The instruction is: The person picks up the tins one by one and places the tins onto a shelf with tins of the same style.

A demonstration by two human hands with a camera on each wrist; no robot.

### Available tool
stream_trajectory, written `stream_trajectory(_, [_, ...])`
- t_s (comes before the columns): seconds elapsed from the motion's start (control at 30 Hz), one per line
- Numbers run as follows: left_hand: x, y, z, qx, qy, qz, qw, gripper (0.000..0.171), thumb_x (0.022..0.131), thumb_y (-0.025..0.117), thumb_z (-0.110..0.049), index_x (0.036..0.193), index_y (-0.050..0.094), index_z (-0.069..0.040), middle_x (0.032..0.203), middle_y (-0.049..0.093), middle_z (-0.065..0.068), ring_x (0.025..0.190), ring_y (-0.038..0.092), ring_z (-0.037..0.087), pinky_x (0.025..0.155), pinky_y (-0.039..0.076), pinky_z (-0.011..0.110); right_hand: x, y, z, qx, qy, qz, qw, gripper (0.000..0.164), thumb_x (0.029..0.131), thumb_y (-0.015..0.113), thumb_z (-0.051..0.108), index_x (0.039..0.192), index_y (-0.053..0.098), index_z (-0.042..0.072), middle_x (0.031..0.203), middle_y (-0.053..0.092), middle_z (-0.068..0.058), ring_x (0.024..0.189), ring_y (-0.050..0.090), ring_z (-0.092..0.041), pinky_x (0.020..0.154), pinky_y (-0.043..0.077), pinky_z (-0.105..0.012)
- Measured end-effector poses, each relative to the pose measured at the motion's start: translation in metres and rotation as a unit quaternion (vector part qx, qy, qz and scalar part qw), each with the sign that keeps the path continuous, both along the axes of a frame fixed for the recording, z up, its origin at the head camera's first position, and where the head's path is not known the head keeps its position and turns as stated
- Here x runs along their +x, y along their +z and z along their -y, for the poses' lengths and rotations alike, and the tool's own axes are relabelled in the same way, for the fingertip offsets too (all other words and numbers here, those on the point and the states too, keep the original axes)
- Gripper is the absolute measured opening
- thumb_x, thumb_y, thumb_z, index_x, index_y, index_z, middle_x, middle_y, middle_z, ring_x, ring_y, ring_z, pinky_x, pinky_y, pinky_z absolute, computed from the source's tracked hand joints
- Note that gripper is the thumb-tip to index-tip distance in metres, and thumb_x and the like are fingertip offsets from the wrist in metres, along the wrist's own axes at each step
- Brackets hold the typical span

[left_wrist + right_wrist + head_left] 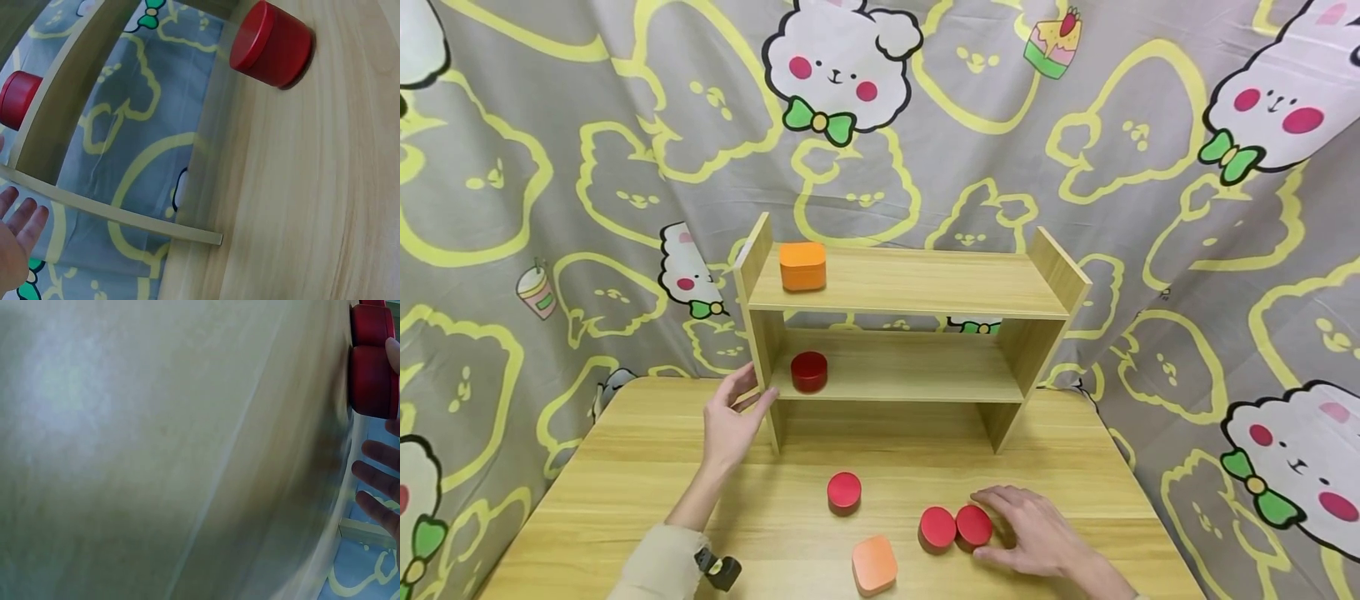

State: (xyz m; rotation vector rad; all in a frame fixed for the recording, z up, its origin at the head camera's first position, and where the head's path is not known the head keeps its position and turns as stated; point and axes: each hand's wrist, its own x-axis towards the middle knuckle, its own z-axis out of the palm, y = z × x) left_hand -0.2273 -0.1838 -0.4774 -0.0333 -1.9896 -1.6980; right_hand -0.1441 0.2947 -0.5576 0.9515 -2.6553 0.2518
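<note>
My left hand is at the left side panel of a small wooden shelf. Its thumb lies over the panel's front edge and its other fingers are on the outer side. My right hand is around a red round block on the table, thumb at the near side and index finger at the far side. In the right wrist view the remaining fingers are spread. Another red round block touches that one on its left. Farther left stand a red round block and an orange rounded square block.
An orange block sits at the left of the top shelf board. Below it, on the middle board, is a dark red round block. The wooden table ends at a patterned curtain on the back and sides.
</note>
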Motion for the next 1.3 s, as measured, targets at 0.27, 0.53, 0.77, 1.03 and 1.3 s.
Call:
stream_trajectory(0.27, [-0.0006, 0.0031, -0.0031, 0.014, 0.005, 0.024, 0.9996, 0.051, 0.091, 0.081, -0.001, 0.138, 0.063, 0.003, 0.121, 0.067, 0.016, 0.103, 0.063, -0.007, 0.089, 0.059, 0.007, -0.0030, -0.0024, 0.0010, -0.008, 0.000, 0.003, 1.000, 0.065, 0.080, 0.079, 0.072, 0.124, 0.073, 0.024, 0.120, 0.076, 0.009, 0.107, 0.073, -0.013, 0.088, 0.066, -0.039])
stream_trajectory(0.53, [-0.0038, 0.0020, -0.0064, 0.012, 0.021, 0.036, 0.9991, 0.049, 0.091, 0.080, -0.002, 0.136, 0.063, 0.006, 0.121, 0.067, 0.016, 0.102, 0.061, -0.006, 0.087, 0.058, 0.005, -0.0058, -0.0052, 0.0012, -0.013, 0.011, 0.000, 1.000, 0.058, 0.079, 0.080, 0.071, 0.116, 0.074, 0.026, 0.114, 0.075, 0.011, 0.102, 0.072, -0.010, 0.083, 0.065, -0.035])
stream_trajectory(0.77, [-0.0039, 0.0020, -0.0069, 0.028, 0.020, 0.034, 0.9988, 0.043, 0.091, 0.079, -0.001, 0.132, 0.065, 0.006, 0.119, 0.068, 0.013, 0.100, 0.062, -0.005, 0.084, 0.059, 0.007, -0.0076, -0.0070, 0.0013, -0.024, 0.017, 0.001, 1.000, 0.053, 0.079, 0.082, 0.068, 0.111, 0.073, 0.027, 0.109, 0.073, 0.015, 0.097, 0.070, -0.005, 0.079, 0.064, -0.030])
stream_trajectory(1.03, [-0.0025, 0.0020, -0.0050, 0.036, 0.011, 0.028, 0.9989, 0.039, 0.091, 0.081, -0.004, 0.127, 0.068, 0.004, 0.106, 0.066, -0.020, 0.097, 0.066, -0.005, 0.081, 0.060, 0.008, -0.0065, -0.0046, -0.0005, -0.029, -0.003, 0.004, 1.000, 0.053, 0.078, 0.085, 0.066, 0.111, 0.074, 0.027, 0.109, 0.074, 0.014, 0.097, 0.070, -0.005, 0.078, 0.063, -0.030])
stream_trajectory(1.3, [-0.0011, 0.0027, -0.0037, 0.033, 0.005, 0.030, 0.9990, 0.037, 0.091, 0.081, -0.006, 0.126, 0.070, 0.002, 0.104, 0.067, -0.023, 0.096, 0.066, -0.005, 0.081, 0.061, 0.009, -0.0083, 0.0028, -0.0029, -0.017, -0.013, -0.006, 1.000, 0.054, 0.078, 0.085, 0.064, 0.111, 0.075, 0.023, 0.108, 0.076, 0.010, 0.096, 0.072, -0.009, 0.079, 0.065, -0.032])
